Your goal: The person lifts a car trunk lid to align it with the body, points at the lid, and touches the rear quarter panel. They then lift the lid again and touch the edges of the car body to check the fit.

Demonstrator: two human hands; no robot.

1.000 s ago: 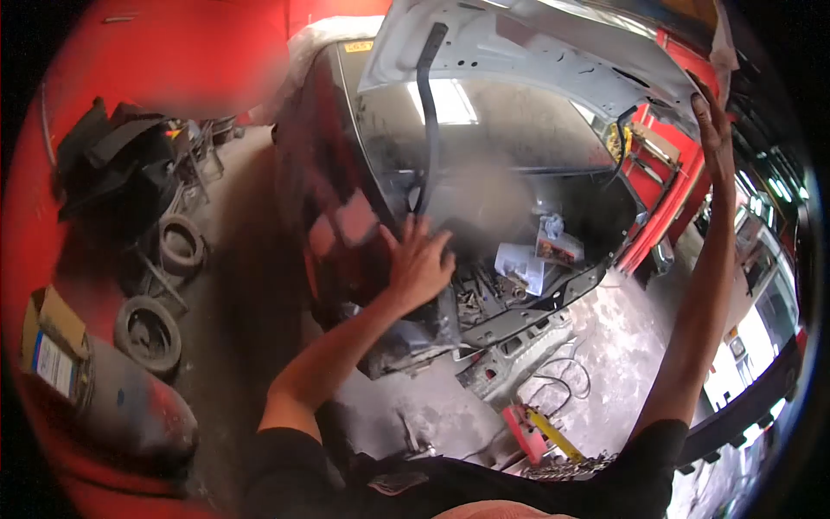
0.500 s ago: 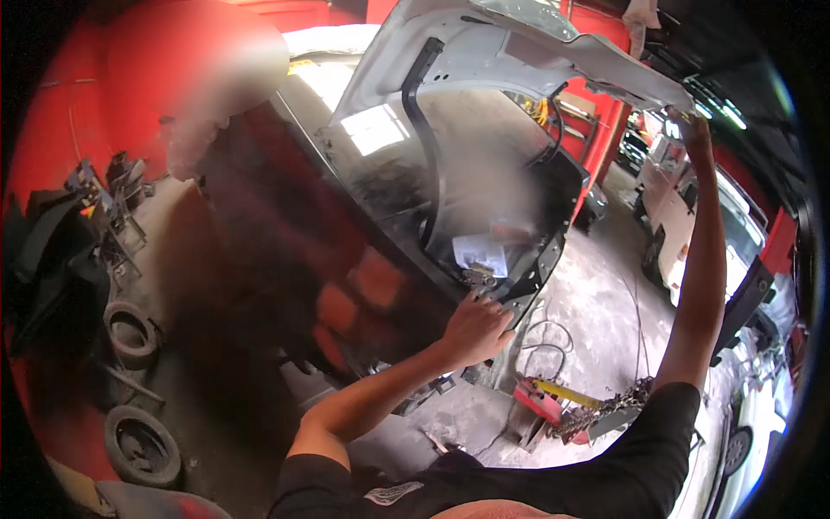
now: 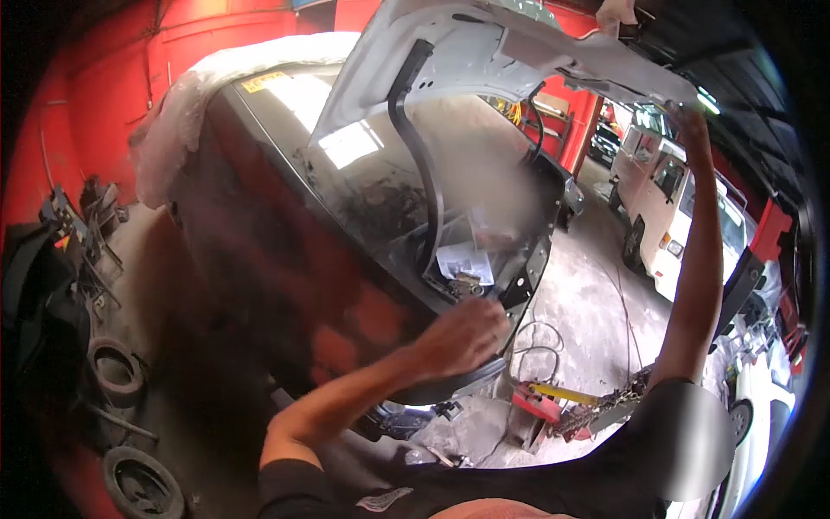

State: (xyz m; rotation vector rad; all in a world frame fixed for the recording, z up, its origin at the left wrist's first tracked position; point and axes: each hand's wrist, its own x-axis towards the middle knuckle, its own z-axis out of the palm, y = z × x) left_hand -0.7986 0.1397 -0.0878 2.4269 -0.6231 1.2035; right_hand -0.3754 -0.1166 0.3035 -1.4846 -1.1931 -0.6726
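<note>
My right hand (image 3: 687, 117) is raised at the upper right, its fingers closed on the edge of the pale trunk lid (image 3: 527, 56), which stands up over the open trunk. My left hand (image 3: 474, 333) hovers by the rear corner of the dark car body (image 3: 285, 233), its fingers curled; whatever may be in them is hidden. Just beyond it, inside the trunk opening, lie a white paper (image 3: 465, 262) and a small metal part (image 3: 468, 285). A curved black hinge arm (image 3: 419, 164) runs from the lid into the trunk.
Old tires (image 3: 143, 483) and dark scrap parts (image 3: 82, 221) lie at the left. A red tool with a yellow bar (image 3: 562, 394), a chain (image 3: 579, 419) and a hose (image 3: 540, 339) are on the floor. A white van (image 3: 679, 208) stands at the right.
My left hand has shifted slightly left and down, its fingers more curled. The view has turned, showing more of the car's plastic-covered roof and the van. My right hand stays at the lid's edge.
</note>
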